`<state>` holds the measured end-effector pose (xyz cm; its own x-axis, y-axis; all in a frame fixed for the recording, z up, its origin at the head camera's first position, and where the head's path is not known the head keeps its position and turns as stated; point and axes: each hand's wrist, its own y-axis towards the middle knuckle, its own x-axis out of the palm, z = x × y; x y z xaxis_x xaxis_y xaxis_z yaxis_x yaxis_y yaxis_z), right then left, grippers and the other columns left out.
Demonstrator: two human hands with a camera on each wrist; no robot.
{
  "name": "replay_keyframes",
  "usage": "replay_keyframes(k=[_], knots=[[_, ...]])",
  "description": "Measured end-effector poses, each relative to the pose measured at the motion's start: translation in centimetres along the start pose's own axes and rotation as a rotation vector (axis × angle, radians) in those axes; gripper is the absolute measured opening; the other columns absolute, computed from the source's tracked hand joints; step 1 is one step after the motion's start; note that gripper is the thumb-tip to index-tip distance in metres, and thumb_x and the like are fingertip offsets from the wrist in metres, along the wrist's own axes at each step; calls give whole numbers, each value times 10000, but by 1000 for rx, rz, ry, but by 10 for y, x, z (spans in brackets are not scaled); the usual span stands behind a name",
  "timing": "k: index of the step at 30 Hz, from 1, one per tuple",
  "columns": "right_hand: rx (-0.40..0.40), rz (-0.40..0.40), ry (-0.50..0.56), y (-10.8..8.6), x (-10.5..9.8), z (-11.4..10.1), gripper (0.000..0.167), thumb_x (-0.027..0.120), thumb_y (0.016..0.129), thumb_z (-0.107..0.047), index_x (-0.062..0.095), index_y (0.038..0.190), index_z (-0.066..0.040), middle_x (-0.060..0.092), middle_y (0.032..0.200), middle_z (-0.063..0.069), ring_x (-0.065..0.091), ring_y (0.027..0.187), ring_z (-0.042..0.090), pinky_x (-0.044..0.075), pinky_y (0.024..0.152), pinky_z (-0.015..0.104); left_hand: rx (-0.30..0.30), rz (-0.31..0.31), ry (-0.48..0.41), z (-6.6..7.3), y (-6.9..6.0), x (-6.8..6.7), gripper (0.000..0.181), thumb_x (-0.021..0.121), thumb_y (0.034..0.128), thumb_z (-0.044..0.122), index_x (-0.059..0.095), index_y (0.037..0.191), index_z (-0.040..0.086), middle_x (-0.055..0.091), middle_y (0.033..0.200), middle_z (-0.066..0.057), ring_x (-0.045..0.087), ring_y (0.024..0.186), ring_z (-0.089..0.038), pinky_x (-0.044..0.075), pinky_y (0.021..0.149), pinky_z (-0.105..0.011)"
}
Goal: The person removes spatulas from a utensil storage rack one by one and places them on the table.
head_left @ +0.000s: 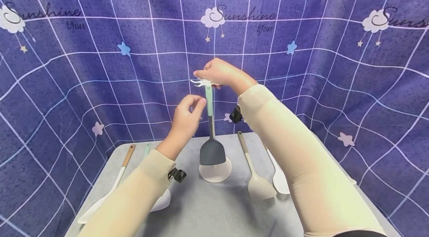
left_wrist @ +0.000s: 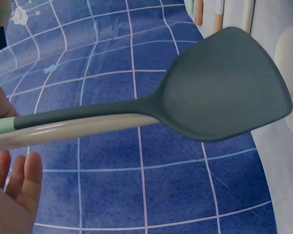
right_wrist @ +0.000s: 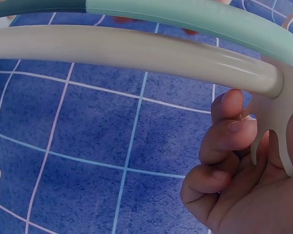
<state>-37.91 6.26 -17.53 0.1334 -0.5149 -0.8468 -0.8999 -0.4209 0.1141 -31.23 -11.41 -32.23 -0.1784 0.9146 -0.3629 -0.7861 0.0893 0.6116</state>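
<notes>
A dark grey spatula (head_left: 212,152) with a mint-green handle (head_left: 209,99) hangs head-down from a pale utensil stand. The stand's round base (head_left: 215,176) rests on the table, and its pole (right_wrist: 136,51) runs close behind the handle. At the top, my right hand (head_left: 223,72) grips the stand's pronged hook piece (head_left: 202,82), fingers curled about it. My left hand (head_left: 187,115) is just left of the green handle, fingers loosely bent and holding nothing. In the left wrist view its fingertips (left_wrist: 33,170) are below the pole, apart from the spatula.
Left on the grey table (head_left: 187,218) lie a white utensil with a wooden handle (head_left: 128,156) and a green-handled one (head_left: 147,149), partly behind my left arm. Right lie a beige turner (head_left: 260,188) and a white spoon (head_left: 280,183). A blue gridded curtain (head_left: 167,69) surrounds the table.
</notes>
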Motion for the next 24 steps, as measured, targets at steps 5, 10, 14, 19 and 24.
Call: replay_keyframes(k=[5,10,14,19,24], knots=[[-5,6,-7,-1,-1,1,540,587,1146,-570,582,762,-191,648,599,-16,544,518,130,527,710,327,1,-52,14,2,-1,6,340,668,1148,406,759,1269,102,781,1165,-90,765,1013,-264,662,919,-424],[-2,-7,-11,0,1,1,543,579,1151,-571,578,766,-188,658,615,10,537,525,141,507,685,322,2,-39,37,4,-4,9,244,745,1108,337,788,1142,100,821,1033,-79,754,955,-243,628,871,-411],[-2,-4,-19,1,1,0,551,584,1146,-570,563,753,-186,614,575,-9,524,524,148,465,650,306,5,-34,35,7,-5,10,228,754,1108,312,791,1109,87,831,1000,-79,787,870,-258,676,824,-387],[-3,6,-19,1,2,-1,548,598,1142,-561,583,749,-180,626,591,20,498,497,125,427,604,294,28,-32,45,8,-5,10,215,750,1114,283,785,1097,71,836,988,-95,802,829,-274,699,797,-408],[2,3,-19,1,2,-1,548,596,1143,-566,590,756,-178,665,634,60,496,500,124,422,597,291,54,-17,58,10,-5,10,186,762,1104,249,789,1083,66,844,977,-97,801,834,-245,698,797,-411]])
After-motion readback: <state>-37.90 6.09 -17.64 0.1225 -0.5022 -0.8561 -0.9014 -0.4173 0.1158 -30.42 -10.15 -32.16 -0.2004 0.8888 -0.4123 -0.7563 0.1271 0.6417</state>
